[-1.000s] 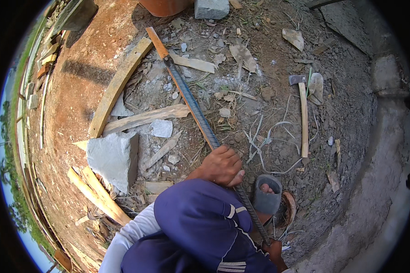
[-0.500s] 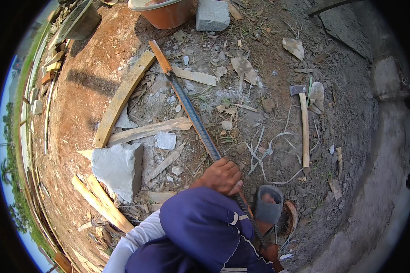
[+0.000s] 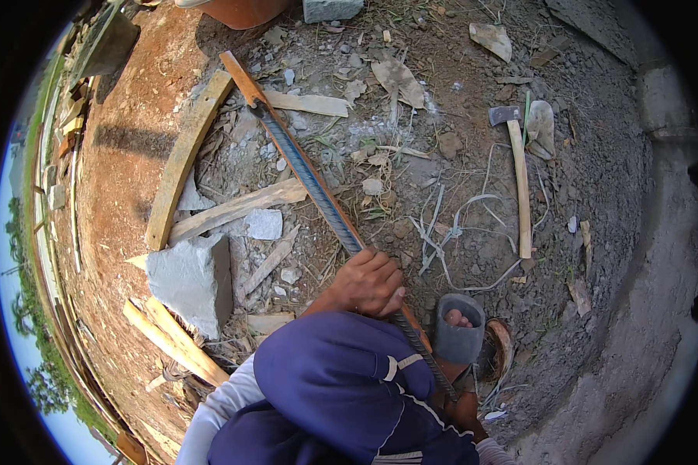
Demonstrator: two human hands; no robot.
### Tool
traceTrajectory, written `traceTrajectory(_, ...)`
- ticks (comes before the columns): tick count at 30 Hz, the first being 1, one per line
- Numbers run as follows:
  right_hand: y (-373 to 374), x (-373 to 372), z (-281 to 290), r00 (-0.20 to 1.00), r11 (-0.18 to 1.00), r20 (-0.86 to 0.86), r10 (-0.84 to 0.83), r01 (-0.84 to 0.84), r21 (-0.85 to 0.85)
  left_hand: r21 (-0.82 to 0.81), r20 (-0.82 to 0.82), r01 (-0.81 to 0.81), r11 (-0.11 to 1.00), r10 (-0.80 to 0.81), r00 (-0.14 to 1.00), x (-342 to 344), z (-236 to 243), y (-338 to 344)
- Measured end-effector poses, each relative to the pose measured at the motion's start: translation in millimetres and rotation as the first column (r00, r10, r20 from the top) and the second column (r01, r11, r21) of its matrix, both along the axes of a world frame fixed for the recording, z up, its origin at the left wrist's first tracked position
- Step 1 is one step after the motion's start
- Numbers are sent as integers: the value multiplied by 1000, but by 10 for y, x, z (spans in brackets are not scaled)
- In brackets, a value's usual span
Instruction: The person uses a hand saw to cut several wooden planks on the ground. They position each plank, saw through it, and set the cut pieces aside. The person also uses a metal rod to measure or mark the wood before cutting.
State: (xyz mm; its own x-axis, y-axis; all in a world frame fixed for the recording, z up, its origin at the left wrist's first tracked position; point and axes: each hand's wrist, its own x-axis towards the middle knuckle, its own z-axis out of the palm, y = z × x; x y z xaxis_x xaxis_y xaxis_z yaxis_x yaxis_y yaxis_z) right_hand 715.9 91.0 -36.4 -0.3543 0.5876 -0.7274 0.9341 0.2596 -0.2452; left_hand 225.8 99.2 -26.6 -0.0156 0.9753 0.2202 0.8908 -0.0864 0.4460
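Observation:
A long, thin wooden pole (image 3: 244, 77) slants from the upper left down to the lower right. A dark, ribbed strip (image 3: 306, 174) runs along most of its length. My left hand (image 3: 367, 284) is closed round the pole in front of my bent, blue-trousered knee (image 3: 326, 360). Low at the right, my right hand (image 3: 463, 409) grips the pole's near end; its fingers are partly hidden by the leg. Beside the pole stands my foot in a grey sandal (image 3: 461, 339), toes showing.
To the right lies a hatchet (image 3: 517, 178) with a pale wooden handle, near tangled plastic straps (image 3: 450, 232). At the left are a large grey stone block (image 3: 186, 283), a timber plank (image 3: 186, 167) and split wood (image 3: 174, 341). An orange tub (image 3: 244, 9) stands at the far edge.
The whole view has shifted slightly, so the ground and stones sit higher and mostly further left. Both hands keep their hold on the pole.

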Motion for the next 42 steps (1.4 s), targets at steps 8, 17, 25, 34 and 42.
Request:
traceTrajectory(8, 147, -208, 90, 984, 953, 173, 49, 6, -304, 6, -63, 7, 1000, -6, 998, -16, -41, 65)
traceTrajectory(17, 238, -175, 102, 998, 994, 64, -1, 8, -110, 49, -13, 8, 999, -8, 1000, 15, -29, 137)
traceTrajectory(25, 572, 27, -260, 966, 982, 238, 102, -60, -179, 105, 6, -74, 992, 74, 997, 29, -83, 9)
traceTrajectory(34, 1071, -222, 585, 971, 996, 222, 83, -77, -35, 71, 481, -674, 736, 566, 669, 590, -259, -482)
traceTrajectory(42, 1267, -316, 1901, 983, 993, 177, 54, -72, 94, -144, 515, -699, 701, 656, 552, 677, -323, -465)
